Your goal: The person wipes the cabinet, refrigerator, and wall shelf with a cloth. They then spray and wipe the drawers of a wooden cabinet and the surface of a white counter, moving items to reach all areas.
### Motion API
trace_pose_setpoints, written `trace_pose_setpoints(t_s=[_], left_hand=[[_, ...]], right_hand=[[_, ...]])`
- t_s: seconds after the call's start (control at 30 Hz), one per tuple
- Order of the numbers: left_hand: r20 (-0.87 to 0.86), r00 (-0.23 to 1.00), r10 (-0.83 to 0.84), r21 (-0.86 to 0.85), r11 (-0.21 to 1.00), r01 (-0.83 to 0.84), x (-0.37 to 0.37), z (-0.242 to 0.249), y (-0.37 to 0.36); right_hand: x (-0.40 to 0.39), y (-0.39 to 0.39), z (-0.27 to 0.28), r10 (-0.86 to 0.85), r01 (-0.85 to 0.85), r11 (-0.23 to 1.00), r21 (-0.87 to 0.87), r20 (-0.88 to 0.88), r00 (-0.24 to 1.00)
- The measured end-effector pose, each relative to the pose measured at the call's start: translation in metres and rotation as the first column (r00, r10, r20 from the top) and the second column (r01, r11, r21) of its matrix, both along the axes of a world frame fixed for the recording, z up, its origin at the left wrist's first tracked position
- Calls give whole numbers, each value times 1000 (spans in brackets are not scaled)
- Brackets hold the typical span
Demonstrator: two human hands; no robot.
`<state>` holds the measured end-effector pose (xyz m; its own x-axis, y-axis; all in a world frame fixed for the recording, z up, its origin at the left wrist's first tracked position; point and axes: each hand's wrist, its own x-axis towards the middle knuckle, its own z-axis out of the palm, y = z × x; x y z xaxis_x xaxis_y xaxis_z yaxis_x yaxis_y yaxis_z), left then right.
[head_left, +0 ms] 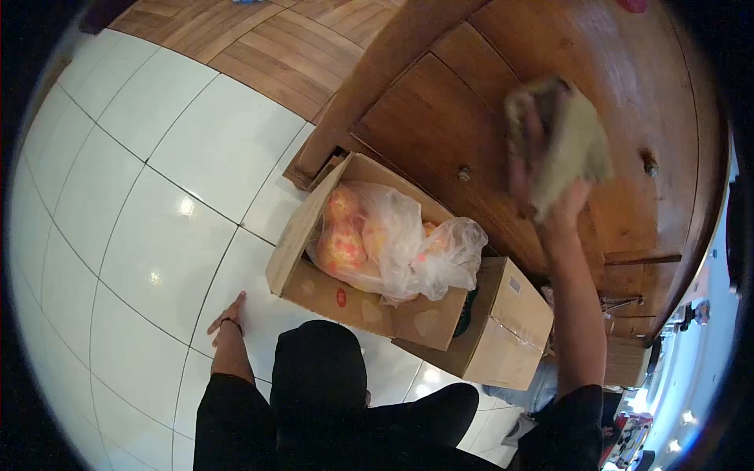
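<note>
My right hand (567, 206) grips a greenish-tan cloth (577, 149), both smeared by motion. The cloth overlaps the front of a brown wooden cabinet (471, 102), between two small round knobs, the nearer one (464, 173) to its left. Low at the left, my left hand (228, 317) is stretched out over the white floor tiles with its fingers apart, holding nothing. A dark band circles that wrist.
An open cardboard box (314, 292) against the cabinet holds a clear plastic bag (393, 235) of red-and-yellow items. Beside it stands a second cardboard box (514, 330). White floor tiles (157, 235) meet wood-patterned flooring (275, 59) at the top left.
</note>
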<state>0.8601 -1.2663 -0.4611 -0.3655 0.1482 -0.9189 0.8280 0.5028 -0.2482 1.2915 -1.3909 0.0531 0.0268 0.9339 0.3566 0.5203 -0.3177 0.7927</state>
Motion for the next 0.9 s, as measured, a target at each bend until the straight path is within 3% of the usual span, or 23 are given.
trace_pose_setpoints(t_s=[0.07, 0.13, 0.2, 0.3, 0.33, 0.37, 0.47, 0.57, 0.6, 0.7, 0.77, 0.87, 0.9], left_hand=[[-42, 998, 46, -10, 999, -46, -1, -16, -3], [-47, 998, 30, -11, 999, -31, 0, -10, 1], [-54, 996, 73, 25, 997, -72, 4, 3, 3], [-73, 947, 314, 126, 945, -303, -5, -23, -1], [-82, 928, 364, 147, 925, -350, -7, -28, -6], [-96, 937, 337, 141, 936, -322, -3, -3, -3], [-155, 907, 392, 217, 909, -356, 6, 11, -1], [-163, 900, 405, 223, 903, -367, 11, 24, 1], [-153, 902, 403, 219, 904, -367, 11, 26, 1], [-188, 920, 343, 171, 934, -313, 7, 9, 1], [-178, 928, 328, 149, 941, -304, 3, -2, -1], [-122, 913, 390, 176, 913, -367, 1, 7, 0], [-124, 900, 419, 197, 899, -391, 1, 15, 0]], right_hand=[[-11, 35, -5, -349, 284, 901, -328, -159, 924], [-31, 58, -11, -441, 249, 807, -536, -266, 857], [-15, 45, -51, 91, -225, 919, -325, -383, 919], [-21, 27, -23, -86, -105, 901, -422, -410, 908], [-19, 23, -11, -66, -35, 925, -380, -251, 966], [-18, 25, 2, -52, 22, 947, -320, -86, 995], [-35, 61, 40, 122, -127, 991, 33, 142, 982], [-62, 124, 32, 94, -104, 982, 155, 72, 993], [-57, 135, 18, 100, -101, 987, 123, 14, 995], [-42, 151, -21, 306, -319, 941, -113, -120, 944], [-35, 137, -43, 182, -274, 911, -308, -297, 937], [-22, 99, -21, 204, -296, 877, -378, -266, 942], [-17, 86, -5, 226, -280, 910, -305, -200, 953]])
